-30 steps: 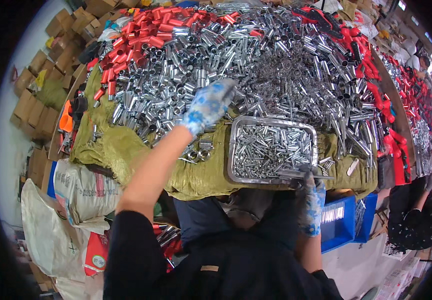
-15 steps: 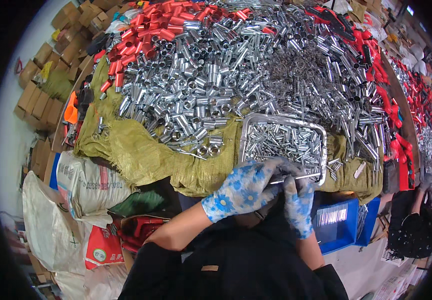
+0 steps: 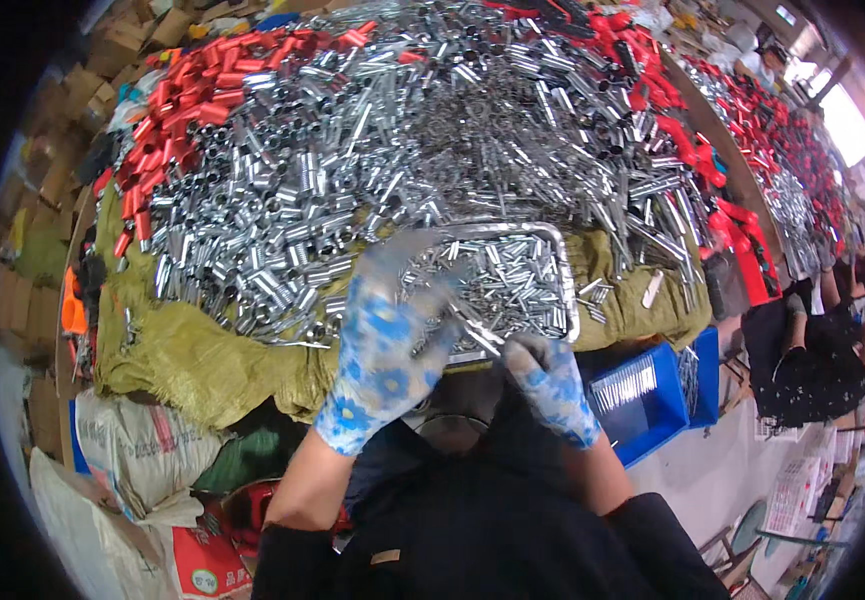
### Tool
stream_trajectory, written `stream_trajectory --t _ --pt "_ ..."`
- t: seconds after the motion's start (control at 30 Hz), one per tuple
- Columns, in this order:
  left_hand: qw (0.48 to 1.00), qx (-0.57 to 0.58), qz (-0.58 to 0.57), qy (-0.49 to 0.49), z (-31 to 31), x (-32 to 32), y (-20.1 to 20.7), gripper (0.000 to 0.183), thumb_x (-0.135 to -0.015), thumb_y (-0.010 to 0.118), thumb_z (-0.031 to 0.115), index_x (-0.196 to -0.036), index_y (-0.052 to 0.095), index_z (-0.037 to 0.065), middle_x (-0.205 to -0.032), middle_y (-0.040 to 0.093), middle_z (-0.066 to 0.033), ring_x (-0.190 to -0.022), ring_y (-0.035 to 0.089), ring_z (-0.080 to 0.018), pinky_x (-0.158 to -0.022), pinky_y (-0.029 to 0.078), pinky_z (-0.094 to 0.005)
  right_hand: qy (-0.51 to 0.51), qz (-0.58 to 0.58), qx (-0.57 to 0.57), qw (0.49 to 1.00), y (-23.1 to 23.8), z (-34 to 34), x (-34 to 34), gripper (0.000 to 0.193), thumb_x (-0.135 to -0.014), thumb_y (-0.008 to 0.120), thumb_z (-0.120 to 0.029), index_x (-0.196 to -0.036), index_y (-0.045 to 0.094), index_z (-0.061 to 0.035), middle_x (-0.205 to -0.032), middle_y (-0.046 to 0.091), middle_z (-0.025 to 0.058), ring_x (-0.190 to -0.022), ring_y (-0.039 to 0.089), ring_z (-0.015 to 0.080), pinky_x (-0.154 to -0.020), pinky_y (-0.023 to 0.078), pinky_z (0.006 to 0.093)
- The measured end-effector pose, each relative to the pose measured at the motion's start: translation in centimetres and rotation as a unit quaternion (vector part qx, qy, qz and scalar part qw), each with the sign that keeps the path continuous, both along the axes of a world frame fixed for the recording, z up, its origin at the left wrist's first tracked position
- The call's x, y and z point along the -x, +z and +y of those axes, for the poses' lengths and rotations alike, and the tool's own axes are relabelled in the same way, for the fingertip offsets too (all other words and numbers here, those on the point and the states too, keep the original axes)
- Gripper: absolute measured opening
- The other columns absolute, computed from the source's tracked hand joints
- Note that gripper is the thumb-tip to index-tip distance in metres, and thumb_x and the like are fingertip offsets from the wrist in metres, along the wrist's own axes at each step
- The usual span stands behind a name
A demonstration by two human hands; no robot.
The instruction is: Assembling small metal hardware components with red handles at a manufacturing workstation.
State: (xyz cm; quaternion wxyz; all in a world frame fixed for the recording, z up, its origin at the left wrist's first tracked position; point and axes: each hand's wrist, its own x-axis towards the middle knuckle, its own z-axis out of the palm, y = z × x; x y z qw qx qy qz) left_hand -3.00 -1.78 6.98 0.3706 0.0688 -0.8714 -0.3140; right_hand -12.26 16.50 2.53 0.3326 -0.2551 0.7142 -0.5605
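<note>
My right hand [image 3: 552,385], in a white glove with blue flowers and grey fingertips, is closed on one end of a slim shiny metal rod [image 3: 477,328]. The rod slants up and left over the near edge of a metal tray [image 3: 573,290]. Inside that tray lie many small silver pins [image 3: 522,265]. My left hand [image 3: 377,350], gloved alike, is raised beside the tray's left side. Its fingers are smeared by motion, so whether they grip anything does not show.
A heap of silver tubes [image 3: 282,220] covers the table, with red sleeves [image 3: 202,85] at far left. Olive woven cloth [image 3: 182,355] lines the near edge. Blue bins [image 3: 642,400] stand at right, sacks [image 3: 142,450] at left. Another person [image 3: 812,350] works at right.
My left hand has come away from my right hand, swinging up and left. The rod, nearly level before, now slants up-left from my right hand. The whole view has shifted.
</note>
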Motion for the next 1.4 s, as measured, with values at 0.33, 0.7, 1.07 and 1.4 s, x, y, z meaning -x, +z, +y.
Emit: stream_trajectory --t 0.33,0.7,1.07,1.4 --pt "0.981 -0.097 -0.159 0.048 -3.7 -1.5 -8.5 0.029 -0.085 0.061 0.023 -0.107 0.064 0.005 -0.082 0.066 -0.0103 -0.069 0.064 -0.0293 -0.062 0.051 -0.038 -0.182 0.441 -0.28 0.833 -1.4 2.0 12.7 0.031 -0.076 0.071 -0.025 -0.103 0.066 -0.0082 -0.099 0.066 0.0167 -0.091 0.064 0.032 -0.078 0.05 0.0418" --pt "0.952 -0.272 -0.134 0.048 -3.9 -2.2 -8.8 0.02 -0.083 0.063 0.021 -0.086 0.063 0.0 -0.069 0.061 -0.0135 -0.059 0.061 -0.026 -0.056 0.047 -0.0362 -0.261 0.4 -0.109 0.872 -3.1 3.2 13.0 0.017 -0.087 0.061 -0.013 -0.099 0.07 -0.0062 -0.085 0.07 0.0135 -0.076 0.067 0.0237 -0.07 0.051 0.0329" --pt "0.911 -0.114 -0.299 -0.26 0.0 -0.3 -0.8 0.034 -0.075 0.075 0.025 -0.101 0.069 0.006 -0.094 0.068 -0.014 -0.084 0.067 -0.028 -0.075 0.052 -0.0344 0.133 0.375 0.014 0.917 -0.5 3.8 3.2 0.028 -0.082 0.063 -0.008 -0.11 0.065 -0.0072 -0.096 0.066 0.0153 -0.088 0.064 0.0334 -0.078 0.052 0.037" --pt "0.909 0.076 -0.268 -0.31 5.9 0.8 -2.2 0.045 -0.079 0.069 0.03 -0.117 0.059 0.009 -0.089 0.062 -0.0109 -0.079 0.063 -0.0287 -0.069 0.051 -0.0414 0.085 0.085 0.059 0.991 -2.1 7.4 0.6 0.036 -0.087 0.064 -0.017 -0.118 0.06 -0.0006 -0.093 0.069 0.0125 -0.079 0.064 0.016 -0.073 0.052 0.0305"
